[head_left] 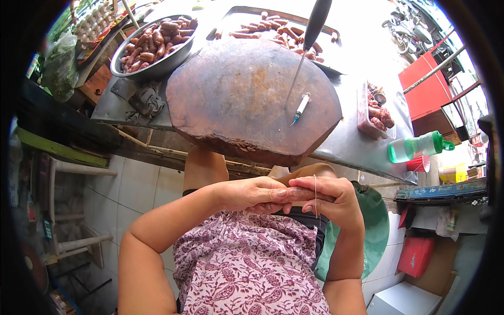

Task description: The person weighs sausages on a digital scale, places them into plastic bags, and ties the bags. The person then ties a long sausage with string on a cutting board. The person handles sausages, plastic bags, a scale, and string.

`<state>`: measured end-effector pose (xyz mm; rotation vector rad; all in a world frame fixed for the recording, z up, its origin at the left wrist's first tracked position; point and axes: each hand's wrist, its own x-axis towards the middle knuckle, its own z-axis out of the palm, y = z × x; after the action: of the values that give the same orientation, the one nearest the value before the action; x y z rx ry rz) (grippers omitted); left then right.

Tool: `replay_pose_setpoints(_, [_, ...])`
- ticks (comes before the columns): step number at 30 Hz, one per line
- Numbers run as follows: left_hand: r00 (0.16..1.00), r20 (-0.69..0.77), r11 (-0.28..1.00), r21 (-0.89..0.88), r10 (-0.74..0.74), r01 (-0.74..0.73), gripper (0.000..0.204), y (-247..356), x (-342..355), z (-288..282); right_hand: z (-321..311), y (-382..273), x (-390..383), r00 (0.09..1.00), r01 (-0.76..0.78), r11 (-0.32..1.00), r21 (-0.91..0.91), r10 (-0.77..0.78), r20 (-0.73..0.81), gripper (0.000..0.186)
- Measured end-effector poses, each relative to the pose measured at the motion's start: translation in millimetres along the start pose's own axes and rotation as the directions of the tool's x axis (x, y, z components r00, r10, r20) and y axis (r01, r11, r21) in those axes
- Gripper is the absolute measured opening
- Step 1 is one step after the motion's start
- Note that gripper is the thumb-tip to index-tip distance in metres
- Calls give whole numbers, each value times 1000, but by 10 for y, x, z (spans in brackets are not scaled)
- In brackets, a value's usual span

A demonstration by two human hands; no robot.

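Both hands are meeting low over the person's lap: the left hand (254, 193) and right hand (328, 197) are each closing their fingers on a sausage (302, 194), with a thin string (315, 195) crossing it. Judging from this, the person is tying off a link; the next move seems to call for drawing the string taut. Beyond, a syringe (301, 107) is lying on the round chopping block (252, 100). Most of the sausage is hiding under fingers.

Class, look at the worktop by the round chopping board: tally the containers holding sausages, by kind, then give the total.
Metal bowl: 1
Metal tray: 1
Clear plastic tub: 1
Total: 3
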<state>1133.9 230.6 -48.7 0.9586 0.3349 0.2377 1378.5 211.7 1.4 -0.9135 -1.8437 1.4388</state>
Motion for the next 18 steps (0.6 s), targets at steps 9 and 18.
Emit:
replay_pose_setpoints(9, [970,-226,983,-135,91,-124,39,-127,145,154,44,134,-47,997,-23,990,140,33,-69,46])
replay_pose_setpoints(18, [911,-402,941,-262,93,-212,38,-113,151,211,270,153,-65,983,75,981,181,-43,-177,53])
